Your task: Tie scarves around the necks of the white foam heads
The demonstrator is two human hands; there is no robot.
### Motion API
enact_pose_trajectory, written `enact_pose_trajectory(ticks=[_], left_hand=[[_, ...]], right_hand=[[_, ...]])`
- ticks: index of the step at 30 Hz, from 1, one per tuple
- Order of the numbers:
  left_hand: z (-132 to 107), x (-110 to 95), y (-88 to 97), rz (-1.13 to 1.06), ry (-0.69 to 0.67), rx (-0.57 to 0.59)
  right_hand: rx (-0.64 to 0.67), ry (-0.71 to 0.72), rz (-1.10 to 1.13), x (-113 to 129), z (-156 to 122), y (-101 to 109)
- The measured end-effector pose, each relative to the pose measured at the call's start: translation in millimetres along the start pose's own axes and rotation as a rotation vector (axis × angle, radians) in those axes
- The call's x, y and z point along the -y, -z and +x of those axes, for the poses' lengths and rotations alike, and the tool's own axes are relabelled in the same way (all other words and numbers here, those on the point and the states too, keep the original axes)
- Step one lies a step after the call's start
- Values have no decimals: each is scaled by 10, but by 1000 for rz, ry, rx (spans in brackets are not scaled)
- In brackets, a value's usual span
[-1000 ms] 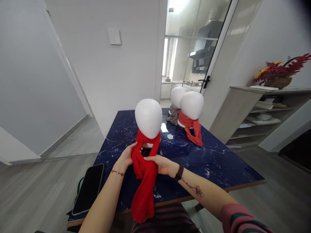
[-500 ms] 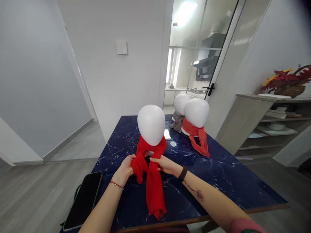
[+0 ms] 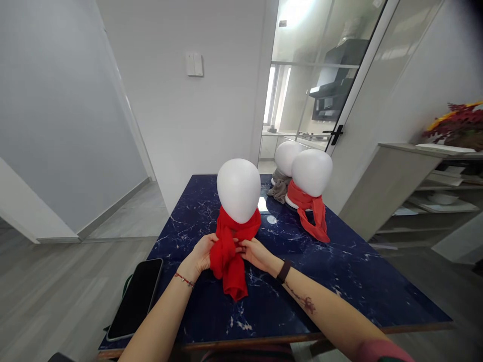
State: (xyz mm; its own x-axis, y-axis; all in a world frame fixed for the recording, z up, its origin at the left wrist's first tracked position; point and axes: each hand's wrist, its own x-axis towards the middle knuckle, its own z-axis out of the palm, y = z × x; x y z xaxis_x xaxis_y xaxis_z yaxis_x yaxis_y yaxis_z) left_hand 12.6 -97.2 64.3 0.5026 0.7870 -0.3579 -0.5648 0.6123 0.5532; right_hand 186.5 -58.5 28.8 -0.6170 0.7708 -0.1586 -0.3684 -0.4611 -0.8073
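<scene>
A bright red scarf (image 3: 228, 259) is looped round the neck of a white mannequin head (image 3: 239, 190) on the table. Its two ends come together in front, one lying across the other. My left hand (image 3: 204, 251) pinches the scarf on its left side, fingers partly tucked behind the cloth. At the scarf's right side, my right hand (image 3: 256, 254) has its fingertips closed on the fabric just under the loop. Some fingertips of both hands are hidden by the red folds.
A mannequin head in a coral scarf (image 3: 313, 216) and another in a grey scarf (image 3: 279, 188) stand at the back right. A black phone (image 3: 136, 299) lies at the left edge of the dark blue marbled table (image 3: 302, 301). Shelves (image 3: 426, 201) stand to the right.
The two scarf ends, apart before, now overlap in front of the neck. The longer hanging end reaches less far down. Both hands have moved slightly, and the view has shifted a little.
</scene>
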Motion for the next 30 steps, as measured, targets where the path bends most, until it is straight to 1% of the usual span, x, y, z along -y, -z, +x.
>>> enact_pose_trajectory(ticks=[2, 4, 5, 7, 10, 12, 15, 16, 17, 18, 20, 22, 23, 24, 27, 29, 30], left_hand=[[8, 23, 3, 44, -1, 6], [25, 61, 9, 130, -38, -44], [36, 86, 10, 174, -68, -78], [57, 147, 3, 261, -135, -134], [83, 241, -34, 434, -217, -169], [100, 290, -64, 623, -290, -218], [118, 330, -95, 903, -449, -292], [118, 333, -101, 967, -487, -308], [111, 332, -106, 1001, -496, -319], [97, 325, -110, 1001, -469, -314], [48, 294, -117, 908, -344, -249], [-17, 242, -121, 787, -219, -157], [-51, 210, -121, 748, -179, -131], [-81, 177, -118, 730, -156, -130], [-132, 88, -88, 752, -145, -174], [-126, 47, -46, 802, -188, -202], [-112, 33, -20, 837, -235, -227]], right_hand=[[46, -78, 62, 22, 0, -10], [81, -127, 75, 40, -9, -22], [84, -121, 61, 42, -15, -33], [61, -61, 9, 31, -30, -65], [19, 18, -44, -10, -36, -122], [-13, 22, -62, -34, -24, -157], [-73, 18, -83, -53, 13, -193], [-94, 15, -77, -57, 28, -197], [-118, 10, -61, -62, 43, -196], [-142, 4, -40, -67, 57, -189], [-167, -5, 4, -80, 80, -161], [-147, -10, 22, -89, 92, -125], [-125, -15, 16, -89, 93, -109], [-100, -21, 2, -85, 90, -95], [-53, -40, -61, -43, 66, -73], [-47, -33, -97, -2, 45, -66], [-42, -29, -117, 19, 37, -63]])
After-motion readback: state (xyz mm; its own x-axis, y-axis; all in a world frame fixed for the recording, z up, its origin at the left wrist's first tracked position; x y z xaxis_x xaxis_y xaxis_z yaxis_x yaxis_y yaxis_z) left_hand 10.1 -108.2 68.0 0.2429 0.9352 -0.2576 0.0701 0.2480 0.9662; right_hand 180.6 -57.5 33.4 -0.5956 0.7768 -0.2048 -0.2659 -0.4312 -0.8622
